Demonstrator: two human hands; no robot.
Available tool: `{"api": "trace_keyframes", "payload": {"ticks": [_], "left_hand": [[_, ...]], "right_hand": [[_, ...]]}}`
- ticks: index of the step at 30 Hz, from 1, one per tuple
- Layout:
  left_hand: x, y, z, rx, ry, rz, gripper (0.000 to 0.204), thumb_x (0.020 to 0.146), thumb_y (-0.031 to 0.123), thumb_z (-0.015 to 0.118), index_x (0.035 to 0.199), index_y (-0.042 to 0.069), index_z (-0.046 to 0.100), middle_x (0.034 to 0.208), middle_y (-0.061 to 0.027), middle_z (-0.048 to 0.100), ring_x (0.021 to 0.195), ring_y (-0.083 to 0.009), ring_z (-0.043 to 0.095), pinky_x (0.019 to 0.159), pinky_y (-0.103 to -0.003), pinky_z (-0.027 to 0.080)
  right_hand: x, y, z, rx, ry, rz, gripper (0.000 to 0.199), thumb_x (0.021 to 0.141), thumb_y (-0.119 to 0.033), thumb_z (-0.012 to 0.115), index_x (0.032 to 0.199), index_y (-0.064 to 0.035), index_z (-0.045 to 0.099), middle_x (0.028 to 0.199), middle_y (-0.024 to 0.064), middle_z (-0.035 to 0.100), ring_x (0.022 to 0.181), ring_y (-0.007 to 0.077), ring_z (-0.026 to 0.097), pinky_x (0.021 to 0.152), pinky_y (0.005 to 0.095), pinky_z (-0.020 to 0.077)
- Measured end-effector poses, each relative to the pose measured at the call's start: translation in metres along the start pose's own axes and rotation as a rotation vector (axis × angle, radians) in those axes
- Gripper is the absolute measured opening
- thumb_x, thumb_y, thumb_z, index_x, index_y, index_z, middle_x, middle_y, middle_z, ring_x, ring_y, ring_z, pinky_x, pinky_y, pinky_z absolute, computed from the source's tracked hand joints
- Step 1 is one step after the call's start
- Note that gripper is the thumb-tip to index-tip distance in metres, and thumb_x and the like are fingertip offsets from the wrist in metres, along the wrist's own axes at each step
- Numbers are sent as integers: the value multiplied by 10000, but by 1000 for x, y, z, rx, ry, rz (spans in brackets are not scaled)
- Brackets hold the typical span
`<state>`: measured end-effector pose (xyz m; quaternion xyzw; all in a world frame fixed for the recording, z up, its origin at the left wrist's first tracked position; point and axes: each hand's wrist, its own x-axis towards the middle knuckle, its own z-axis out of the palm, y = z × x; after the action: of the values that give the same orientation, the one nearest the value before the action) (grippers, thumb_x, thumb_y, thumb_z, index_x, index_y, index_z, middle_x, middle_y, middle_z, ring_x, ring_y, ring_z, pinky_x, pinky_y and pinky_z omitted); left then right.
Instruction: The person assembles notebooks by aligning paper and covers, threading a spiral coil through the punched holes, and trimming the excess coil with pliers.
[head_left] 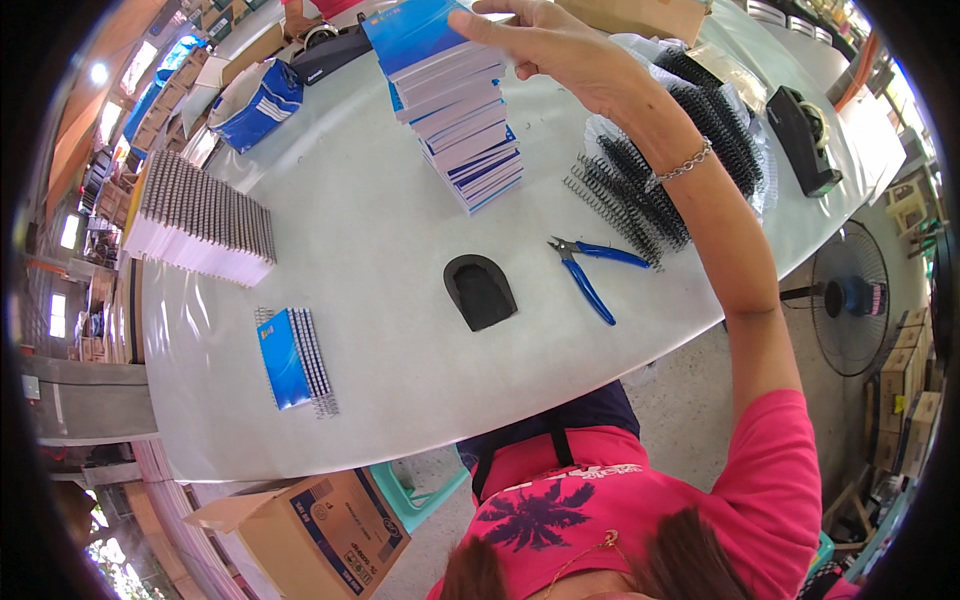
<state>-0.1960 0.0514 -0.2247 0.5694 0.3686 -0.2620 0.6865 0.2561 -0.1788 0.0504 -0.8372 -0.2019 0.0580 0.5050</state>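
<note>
My right hand [540,40] reaches to the top of a tall stack of blue-covered booklets [465,140] at the far middle of the table. One stretched finger lies on the cover of the top booklet [420,35], by its right edge. The other visible fingers are apart, and I see no booklet lifted off the pile. My left hand is out of view. Nearer to me lie a black arch-shaped pad [480,293] and blue-handled wire cutters [590,268], their handles spread. Black spiral coils [640,185] lie in a heap under my right forearm.
At left stand a block of spiral-bound notebooks [205,220] and a small blue spiral-bound pile [290,358]. Tape dispensers [803,145] and a blue box [255,105] sit farther out. A cardboard box [330,540] and a fan [850,298] flank the table. Another person's hand [298,22] shows beyond.
</note>
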Motion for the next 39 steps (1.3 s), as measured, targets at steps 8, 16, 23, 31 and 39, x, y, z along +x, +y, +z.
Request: {"api": "trace_keyframes", "payload": {"ticks": [8, 16, 23, 31, 39], "left_hand": [[-7, 11, -3, 28, -38, -17, 385, 1001, 249, 596, 1297, 2, 585, 1245, -97, 651, 1093, -205, 630, 991, -325, 482], [-17, 17, -5, 52, -75, -36, 383, 996, 245, 606, 1292, 3, 590, 1233, -93, 659, 1078, -196, 638, 983, -319, 490], [-31, 23, -5, 71, -118, -73, 381, 992, 240, 615, 1289, 3, 594, 1223, -89, 666, 1065, -188, 646, 976, -314, 497], [-56, 36, -9, 121, -226, -178, 378, 987, 235, 625, 1285, 4, 599, 1210, -84, 674, 1050, -179, 655, 968, -308, 505], [-87, 98, -19, 416, -644, -631, 376, 982, 230, 635, 1281, 4, 604, 1198, -80, 683, 1035, -171, 663, 960, -303, 513]], "right_hand": [[14, 17, 10, 227, -64, -238, 609, 937, -419, 625, 1265, 94, 599, 831, 48, 619, 661, 101, 487, 581, 252, 404], [10, 18, 4, 270, -87, -358, 460, 967, -367, 594, 1154, 47, 664, 820, 11, 593, 667, 83, 477, 593, 242, 409], [12, 25, 5, 407, -72, -324, 306, 995, -287, 584, 1020, 2, 681, 769, -19, 552, 671, 81, 493, 608, 236, 427], [19, 45, -2, 974, -216, -166, 67, 944, -126, 668, 969, -64, 663, 818, 20, 632, 734, 131, 598, 656, 269, 504], [20, 50, -9, 921, -157, -164, 115, 964, -133, 638, 1019, -37, 671, 898, 53, 690, 776, 146, 643, 710, 263, 539]]}}
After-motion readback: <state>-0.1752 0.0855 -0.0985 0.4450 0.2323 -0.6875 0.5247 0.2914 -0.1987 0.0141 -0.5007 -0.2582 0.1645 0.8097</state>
